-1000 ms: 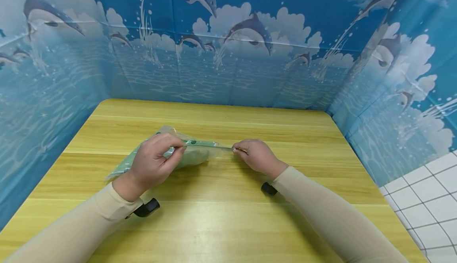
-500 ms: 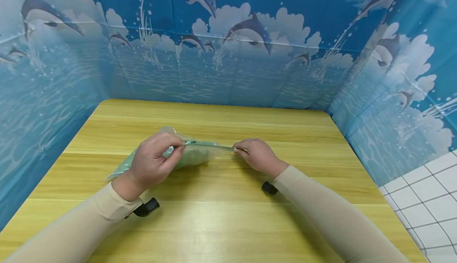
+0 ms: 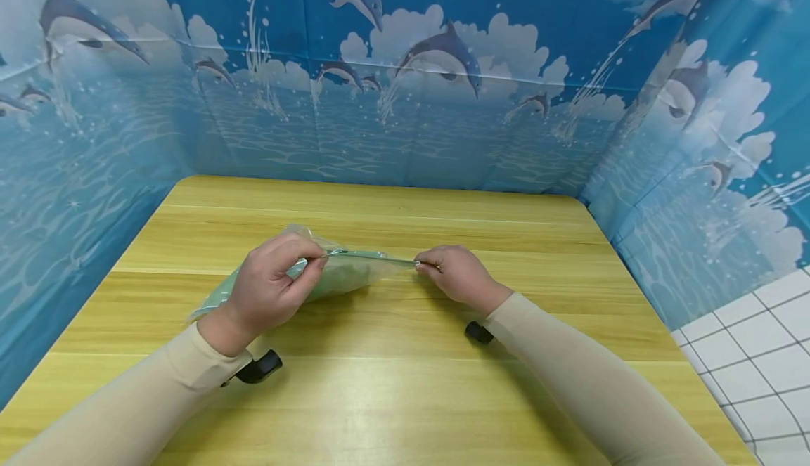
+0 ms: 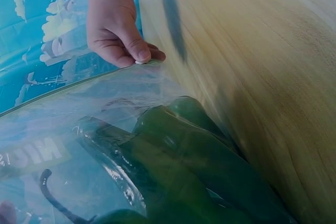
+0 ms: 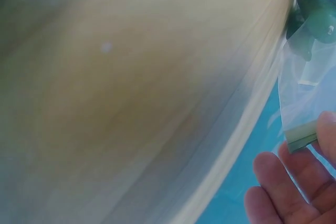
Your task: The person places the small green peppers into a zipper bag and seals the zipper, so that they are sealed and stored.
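A clear zip bag (image 3: 344, 280) with a green seal strip is stretched between my two hands above the table. Green peppers (image 4: 184, 156) show through its plastic in the left wrist view, one with a curved stem. My left hand (image 3: 272, 283) pinches the strip between thumb and forefinger and covers part of the bag. At the strip's right end, my right hand (image 3: 460, 277) pinches the corner, where a small white bit shows at the fingertips. In the right wrist view, the other fingers (image 5: 283, 182) of that hand are spread below the corner.
The wooden table (image 3: 392, 396) lies under both hands. A blue dolphin-print curtain (image 3: 405, 136) stands along its back and sides. White tiles (image 3: 759, 353) show at the far right. Black wrist devices (image 3: 259, 367) hang under both cuffs.
The bag's upper strip has tipped slightly and shows thinner than a second ago. Both hands keep their pinch and have barely moved.
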`<state>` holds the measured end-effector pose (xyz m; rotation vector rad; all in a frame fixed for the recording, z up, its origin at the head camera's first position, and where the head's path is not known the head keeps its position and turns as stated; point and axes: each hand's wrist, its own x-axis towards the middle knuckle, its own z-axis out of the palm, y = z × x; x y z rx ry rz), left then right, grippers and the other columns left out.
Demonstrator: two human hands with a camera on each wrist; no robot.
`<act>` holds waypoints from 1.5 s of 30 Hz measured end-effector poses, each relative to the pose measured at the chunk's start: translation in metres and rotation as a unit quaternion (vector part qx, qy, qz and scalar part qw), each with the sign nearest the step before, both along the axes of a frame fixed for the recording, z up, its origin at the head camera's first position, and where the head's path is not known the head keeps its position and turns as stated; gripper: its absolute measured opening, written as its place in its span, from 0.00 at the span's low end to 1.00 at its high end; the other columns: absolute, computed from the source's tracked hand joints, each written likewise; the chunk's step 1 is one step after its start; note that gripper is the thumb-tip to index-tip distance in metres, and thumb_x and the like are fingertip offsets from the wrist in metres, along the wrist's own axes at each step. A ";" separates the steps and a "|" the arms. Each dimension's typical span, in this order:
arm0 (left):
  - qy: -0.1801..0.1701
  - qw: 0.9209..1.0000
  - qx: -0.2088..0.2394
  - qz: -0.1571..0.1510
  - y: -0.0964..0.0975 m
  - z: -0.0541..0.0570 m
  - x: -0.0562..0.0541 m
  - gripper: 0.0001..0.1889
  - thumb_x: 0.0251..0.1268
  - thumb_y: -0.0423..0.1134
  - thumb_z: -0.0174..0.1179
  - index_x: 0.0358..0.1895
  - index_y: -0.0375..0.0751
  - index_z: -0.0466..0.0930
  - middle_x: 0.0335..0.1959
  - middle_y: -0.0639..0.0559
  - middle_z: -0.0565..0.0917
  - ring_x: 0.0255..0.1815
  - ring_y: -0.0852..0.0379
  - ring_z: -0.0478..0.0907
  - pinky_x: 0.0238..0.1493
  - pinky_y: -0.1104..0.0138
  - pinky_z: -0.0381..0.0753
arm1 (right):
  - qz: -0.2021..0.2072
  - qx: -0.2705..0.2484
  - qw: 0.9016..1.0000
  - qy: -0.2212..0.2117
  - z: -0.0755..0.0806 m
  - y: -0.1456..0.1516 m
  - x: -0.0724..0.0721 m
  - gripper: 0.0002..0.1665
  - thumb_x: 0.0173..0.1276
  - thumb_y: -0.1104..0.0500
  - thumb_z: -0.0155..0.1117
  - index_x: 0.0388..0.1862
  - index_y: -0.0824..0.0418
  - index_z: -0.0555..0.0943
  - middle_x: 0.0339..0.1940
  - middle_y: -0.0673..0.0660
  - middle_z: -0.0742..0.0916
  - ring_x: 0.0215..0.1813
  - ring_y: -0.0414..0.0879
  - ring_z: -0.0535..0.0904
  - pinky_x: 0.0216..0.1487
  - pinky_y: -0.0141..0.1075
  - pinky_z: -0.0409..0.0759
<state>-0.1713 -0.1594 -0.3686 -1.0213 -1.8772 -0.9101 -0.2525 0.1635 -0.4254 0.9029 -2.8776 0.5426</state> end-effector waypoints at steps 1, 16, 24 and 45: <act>0.001 1.000 0.001 -0.001 0.000 0.000 0.000 0.07 0.73 0.31 0.57 0.36 0.39 0.85 0.33 0.52 0.85 0.33 0.59 0.77 0.36 0.66 0.78 | -0.001 0.000 1.000 -0.002 0.000 0.000 0.000 0.13 0.79 0.55 0.65 0.56 0.54 0.90 0.51 0.52 0.93 0.54 0.48 0.90 0.58 0.47 0.87; 0.010 1.000 0.006 -0.004 -0.001 0.000 -0.001 0.09 0.76 0.34 0.55 0.37 0.39 0.85 0.32 0.52 0.84 0.32 0.59 0.75 0.37 0.68 0.76 | -0.014 -0.001 1.000 -0.022 0.000 0.002 -0.003 0.15 0.79 0.54 0.65 0.58 0.54 0.90 0.53 0.53 0.93 0.56 0.48 0.90 0.58 0.46 0.88; 0.015 1.000 0.004 0.005 -0.001 0.000 0.000 0.16 0.83 0.42 0.52 0.36 0.39 0.85 0.32 0.51 0.85 0.32 0.59 0.76 0.37 0.68 0.77 | -0.014 0.001 1.000 -0.024 0.001 0.003 -0.004 0.14 0.79 0.55 0.65 0.58 0.54 0.90 0.53 0.53 0.93 0.56 0.48 0.90 0.59 0.47 0.87; 0.031 0.999 0.007 -0.008 0.000 -0.002 -0.001 0.14 0.83 0.39 0.53 0.36 0.39 0.84 0.30 0.52 0.82 0.29 0.56 0.73 0.35 0.68 0.74 | -0.030 0.011 0.999 -0.031 0.001 0.003 -0.004 0.15 0.79 0.54 0.65 0.59 0.54 0.89 0.55 0.53 0.93 0.58 0.50 0.89 0.61 0.48 0.86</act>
